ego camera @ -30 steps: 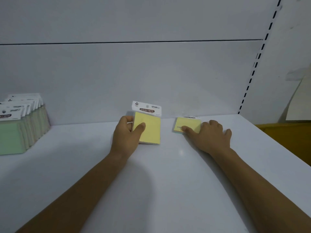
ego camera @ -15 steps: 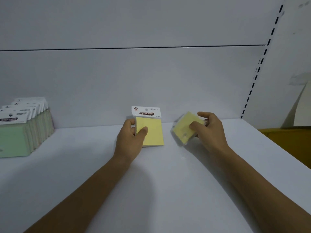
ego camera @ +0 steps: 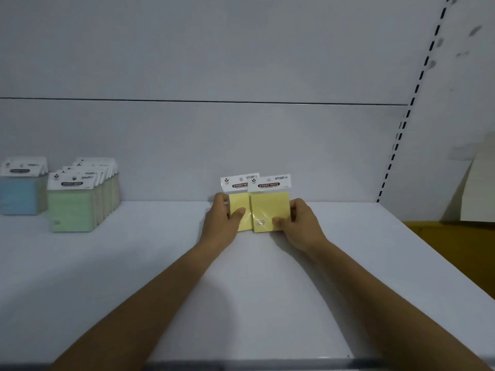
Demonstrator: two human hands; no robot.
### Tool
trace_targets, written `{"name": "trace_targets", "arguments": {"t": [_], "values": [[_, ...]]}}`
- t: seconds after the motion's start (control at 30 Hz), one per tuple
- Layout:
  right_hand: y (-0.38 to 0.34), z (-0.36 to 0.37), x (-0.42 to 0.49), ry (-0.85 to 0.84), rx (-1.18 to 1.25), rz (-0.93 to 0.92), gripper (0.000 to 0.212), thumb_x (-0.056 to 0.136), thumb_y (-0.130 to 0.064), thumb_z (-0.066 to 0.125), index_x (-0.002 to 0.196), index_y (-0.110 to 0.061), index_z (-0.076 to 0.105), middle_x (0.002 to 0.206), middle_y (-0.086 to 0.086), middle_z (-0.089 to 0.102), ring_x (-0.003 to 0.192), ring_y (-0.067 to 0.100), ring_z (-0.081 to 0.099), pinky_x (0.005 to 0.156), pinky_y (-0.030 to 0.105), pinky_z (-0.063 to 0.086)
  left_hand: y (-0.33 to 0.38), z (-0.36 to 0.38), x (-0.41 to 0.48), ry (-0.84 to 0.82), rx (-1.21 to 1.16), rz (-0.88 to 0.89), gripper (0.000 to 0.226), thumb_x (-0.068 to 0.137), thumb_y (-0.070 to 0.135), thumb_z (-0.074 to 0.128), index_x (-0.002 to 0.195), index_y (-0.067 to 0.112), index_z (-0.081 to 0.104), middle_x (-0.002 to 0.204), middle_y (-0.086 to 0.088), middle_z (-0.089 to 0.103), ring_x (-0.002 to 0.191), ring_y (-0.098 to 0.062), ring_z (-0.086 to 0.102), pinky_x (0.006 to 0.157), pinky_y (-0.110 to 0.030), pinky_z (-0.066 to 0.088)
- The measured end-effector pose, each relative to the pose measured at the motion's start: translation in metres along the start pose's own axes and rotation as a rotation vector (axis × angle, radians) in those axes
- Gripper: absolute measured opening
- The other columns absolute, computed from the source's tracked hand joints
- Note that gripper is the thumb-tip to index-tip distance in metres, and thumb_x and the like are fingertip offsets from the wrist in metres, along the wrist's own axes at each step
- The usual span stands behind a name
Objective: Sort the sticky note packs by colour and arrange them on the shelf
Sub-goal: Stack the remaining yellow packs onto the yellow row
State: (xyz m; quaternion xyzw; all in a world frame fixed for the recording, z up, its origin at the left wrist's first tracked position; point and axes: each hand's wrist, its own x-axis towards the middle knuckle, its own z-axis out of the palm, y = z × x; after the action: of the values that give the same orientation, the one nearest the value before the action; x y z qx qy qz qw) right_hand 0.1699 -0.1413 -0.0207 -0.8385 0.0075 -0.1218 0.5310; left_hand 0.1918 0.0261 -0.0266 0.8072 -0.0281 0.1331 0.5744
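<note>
Two yellow sticky note packs stand upright on the white shelf [ego camera: 241, 290], near its back wall. My left hand [ego camera: 222, 220] grips the left yellow pack [ego camera: 239, 203], thumb on its front. My right hand [ego camera: 297, 223] grips the right yellow pack [ego camera: 269, 207], which stands slightly in front and overlaps the left one's edge. Both show white "STICKY NOTE" header cards. At the far left stands a row of green packs [ego camera: 72, 207], and beside it a blue pack [ego camera: 18, 194].
The shelf's grey back panel [ego camera: 241, 145] rises behind the packs. A slotted upright [ego camera: 399, 135] marks the right end. Beyond it sit an orange surface [ego camera: 455, 242] and a pale sheet [ego camera: 479, 188]. The shelf's front edge [ego camera: 241, 366] runs along the bottom.
My right hand lifted the second yellow pack off the shelf, turned it upright and brought it left against the pack in my left hand. The camera view shifted right and closer.
</note>
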Motion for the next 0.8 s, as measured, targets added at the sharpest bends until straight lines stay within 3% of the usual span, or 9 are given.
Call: {"name": "trace_targets", "arguments": {"t": [0.13, 0.33, 0.43, 0.57, 0.67, 0.8], "values": [[-0.021, 0.015, -0.012, 0.034, -0.196, -0.039, 0.028, 0.086, -0.011, 0.056, 0.111, -0.011, 0.043, 0.094, 0.001, 0.052, 0.087, 0.024, 0.051, 0.070, 0.031, 0.040, 0.006, -0.014, -0.010, -0.020, -0.001, -0.033, 0.024, 0.087, 0.013, 0.062, 0.100, 0.013, 0.042, 0.108, -0.011, 0.065, 0.091, -0.027, 0.066, 0.085, -0.048, 0.053], [-0.045, 0.047, -0.040, -0.086, -0.125, -0.072, 0.037, 0.082, -0.014, 0.061, 0.116, -0.013, 0.046, 0.100, 0.001, 0.055, 0.094, 0.025, 0.056, 0.083, 0.042, 0.050, 0.000, -0.083, -0.032, -0.075, -0.104, -0.054, 0.015, 0.090, 0.011, 0.057, 0.090, 0.022, 0.047, 0.108, -0.013, 0.068, 0.097, -0.028, 0.067, 0.084, -0.046, 0.055], [-0.067, 0.079, -0.053, -0.169, -0.065, -0.126, 0.038, 0.083, -0.017, 0.062, 0.117, -0.012, 0.046, 0.103, 0.001, 0.056, 0.095, 0.023, 0.056, 0.087, 0.043, 0.049, -0.007, -0.127, -0.045, -0.033, -0.183, -0.057, 0.010, 0.093, 0.011, 0.054, 0.090, 0.019, 0.051, 0.103, -0.012, 0.068, 0.089, -0.024, 0.068, 0.064, -0.029, 0.054], [-0.095, 0.128, -0.066, -0.254, -0.024, -0.214, 0.038, 0.083, -0.019, 0.063, 0.116, -0.011, 0.046, 0.102, 0.000, 0.056, 0.094, 0.021, 0.055, 0.082, 0.036, 0.048, -0.019, -0.176, -0.059, 0.048, -0.247, -0.050, 0.012, 0.093, 0.009, 0.053, 0.094, 0.019, 0.058, 0.102, -0.006, 0.070, 0.085, -0.016, 0.069, 0.067, -0.026, 0.054], [-0.115, 0.171, -0.076, -0.286, 0.017, -0.279, 0.034, 0.083, -0.017, 0.064, 0.113, -0.013, 0.048, 0.101, -0.003, 0.057, 0.093, 0.018, 0.055, 0.079, 0.032, 0.047, -0.029, -0.215, -0.070, 0.134, -0.282, -0.039, 0.017, 0.094, 0.008, 0.050, 0.095, 0.022, 0.058, 0.095, 0.002, 0.069, 0.074, -0.005, 0.067, 0.057, -0.016, 0.050], [-0.149, 0.231, -0.085, -0.311, 0.120, -0.340, 0.029, 0.082, -0.015, 0.065, 0.105, -0.020, 0.049, 0.099, -0.005, 0.059, 0.090, 0.014, 0.057, 0.078, 0.029, 0.049, -0.041, -0.277, -0.072, 0.232, -0.277, -0.027, 0.022, 0.093, 0.008, 0.048, 0.101, 0.027, 0.058, 0.103, 0.001, 0.069, 0.088, -0.014, 0.067, 0.073, -0.028, 0.052]]}}
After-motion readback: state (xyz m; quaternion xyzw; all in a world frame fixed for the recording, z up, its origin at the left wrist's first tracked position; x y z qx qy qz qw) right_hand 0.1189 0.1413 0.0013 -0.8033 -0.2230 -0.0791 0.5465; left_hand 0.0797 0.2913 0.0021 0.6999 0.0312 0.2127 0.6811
